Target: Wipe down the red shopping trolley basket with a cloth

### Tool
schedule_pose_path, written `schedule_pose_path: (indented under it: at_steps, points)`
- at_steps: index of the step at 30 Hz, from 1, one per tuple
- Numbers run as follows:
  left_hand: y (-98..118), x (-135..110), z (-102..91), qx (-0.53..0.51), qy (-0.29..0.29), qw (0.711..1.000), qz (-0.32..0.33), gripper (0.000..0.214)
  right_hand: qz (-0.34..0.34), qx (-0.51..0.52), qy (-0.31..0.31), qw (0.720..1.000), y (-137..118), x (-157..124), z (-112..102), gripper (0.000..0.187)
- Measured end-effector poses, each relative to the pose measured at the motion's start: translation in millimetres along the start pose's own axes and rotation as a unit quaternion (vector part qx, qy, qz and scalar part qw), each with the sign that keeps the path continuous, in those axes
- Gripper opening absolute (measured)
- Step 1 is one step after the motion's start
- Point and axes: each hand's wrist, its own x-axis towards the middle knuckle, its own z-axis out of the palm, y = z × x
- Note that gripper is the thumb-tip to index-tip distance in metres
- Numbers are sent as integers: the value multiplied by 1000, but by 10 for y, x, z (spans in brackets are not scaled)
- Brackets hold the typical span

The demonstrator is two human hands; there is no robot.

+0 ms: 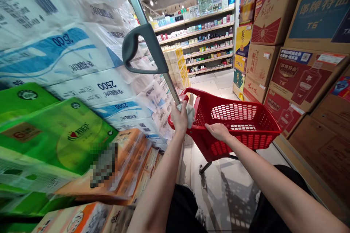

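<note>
A red plastic shopping basket on wheels [246, 131] stands on the aisle floor in front of me, and I see nothing inside it. Its grey pull handle [142, 49] rises up and to the left. My left hand [179, 118] is closed on a crumpled white cloth [188, 111] and presses it against the basket's near left rim, at the foot of the handle. My right hand [217, 131] lies on the near rim, fingers curled over the edge.
Stacked packs of tissue and toilet paper [68, 90] crowd the left side. Brown and red cartons [295, 54] are piled along the right. Shelves of small goods [199, 39] close the aisle's far end. Tiled floor [216, 189] runs between.
</note>
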Motion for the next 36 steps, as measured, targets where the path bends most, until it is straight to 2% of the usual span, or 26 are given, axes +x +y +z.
schedule_pose_path:
  at_steps: [3,6,8,12,13,16,18,21,25,28,31,33,36]
  points:
    - [321,452,-19,-53,37,997,47,26,-8,7,-1,1000,15,6,-14,77]
    - [438,705,-65,-114,4,991,68,27,-11,11,-6,1000,43,9,-27,76]
    - [336,638,-91,-141,-47,988,43,24,-7,13,-12,1000,65,15,-35,75]
    - [-104,104,-126,-104,-187,976,-31,18,17,18,-18,1000,107,41,-32,77]
    - [-208,-31,-136,-86,-211,973,-27,16,19,17,-17,1000,118,46,-28,77]
    - [-417,-262,-200,5,-221,975,16,20,15,10,-7,1000,154,40,-10,78]
    - [-482,-280,-283,85,-255,962,47,30,11,2,1,1000,177,20,1,80]
    - [-530,-212,-449,180,-351,911,122,32,-6,-7,12,1000,200,-17,17,80]
    - [-576,-24,-716,199,-442,848,213,21,-27,-10,22,999,211,-52,30,78]
    - [-598,189,-972,248,-434,831,243,28,-24,-14,27,999,215,-62,28,76]
    - [-582,293,-1166,320,-376,826,273,33,-7,-21,38,999,217,-58,23,73]
    - [-549,208,-1163,345,-350,822,289,35,2,-25,45,999,213,-51,22,72]
    - [-499,-80,-950,350,-372,798,320,39,4,-28,56,998,202,-47,30,70]
